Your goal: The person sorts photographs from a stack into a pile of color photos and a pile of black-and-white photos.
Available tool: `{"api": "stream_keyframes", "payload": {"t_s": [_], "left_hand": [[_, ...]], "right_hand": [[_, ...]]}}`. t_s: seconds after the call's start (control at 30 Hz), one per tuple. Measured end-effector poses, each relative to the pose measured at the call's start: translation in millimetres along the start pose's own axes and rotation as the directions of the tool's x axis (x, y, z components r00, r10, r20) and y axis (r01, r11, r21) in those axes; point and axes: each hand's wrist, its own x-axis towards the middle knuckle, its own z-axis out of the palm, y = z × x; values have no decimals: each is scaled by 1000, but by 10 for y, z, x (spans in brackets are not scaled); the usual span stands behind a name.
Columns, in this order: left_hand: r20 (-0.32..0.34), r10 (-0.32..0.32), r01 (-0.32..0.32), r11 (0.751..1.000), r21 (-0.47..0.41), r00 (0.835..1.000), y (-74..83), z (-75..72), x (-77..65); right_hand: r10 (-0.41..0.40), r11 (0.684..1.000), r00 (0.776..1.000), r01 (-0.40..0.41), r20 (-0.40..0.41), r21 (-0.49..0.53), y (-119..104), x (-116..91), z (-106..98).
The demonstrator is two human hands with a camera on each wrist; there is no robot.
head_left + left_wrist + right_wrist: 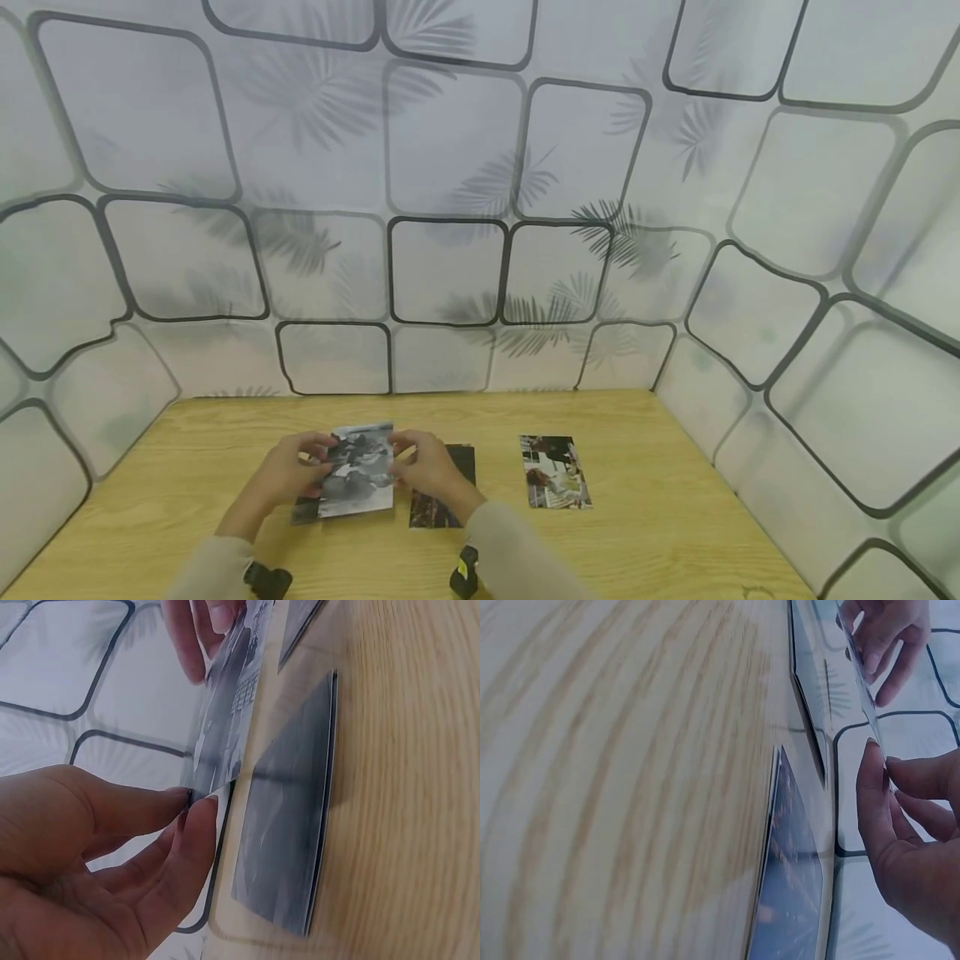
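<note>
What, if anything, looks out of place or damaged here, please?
Nothing stands out. The left hand and right hand pinch a black-and-white print by opposite edges, and the colour print lies flat on the table. No spill or tear shows, though the dark print by the right hand is partly hidden.

Behind the fingers [199,832] come pale beige sleeves [517,550] and black wrist devices [270,582], the right bearing a yellow patch [462,569].

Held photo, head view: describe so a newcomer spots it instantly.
Look left of centre, over the wood-grain table. Between the left hand and the right hand, pinched at opposite edges, is the grey-toned photo. It alone is held up; the grey print beneath and the colour photo at far right lie on the table.
</note>
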Motion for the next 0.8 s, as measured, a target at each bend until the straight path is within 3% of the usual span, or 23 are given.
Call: {"api": "stream_keyframes", "payload": {"t_s": [0.37, 0.57, 0.8], "left_hand": [[-18, -32, 34, 994, 104, 999, -112, -122, 36], [-29, -42, 46, 986, 161, 999, -159, -161, 15], [-53, -36, 45, 982, 184, 998, -228, -154, 35]], "right_hand": [[24, 1000, 999, -24, -38, -13, -59, 120, 265], [41, 998, 999, -42, -19, -41, -97, 155, 392], [47, 986, 998, -55, -52, -154, -147, 180, 468]]}}
